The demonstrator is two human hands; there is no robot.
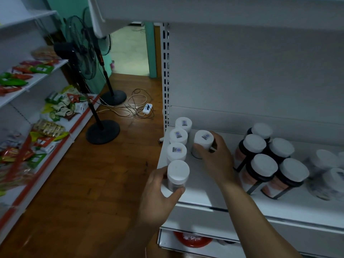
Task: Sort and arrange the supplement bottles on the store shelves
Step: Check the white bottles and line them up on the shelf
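Note:
Small white-lidded supplement bottles stand in a column at the left end of the white shelf (201, 198). My left hand (160, 192) grips the front bottle (177, 175) of that column at the shelf's front edge. Behind it stand three more bottles (176, 152). My right hand (216, 161) holds another white-lidded bottle (202, 141) beside the column, upright on the shelf. A cluster of larger dark bottles with white lids (268, 164) stands to the right.
More white bottles (329, 172) sit blurred at the far right. A red bowl (193, 240) lies on the shelf below. Two standing fans (101, 127) and a power strip (148, 108) with cables are on the wooden floor; snack shelves (37, 112) line the left.

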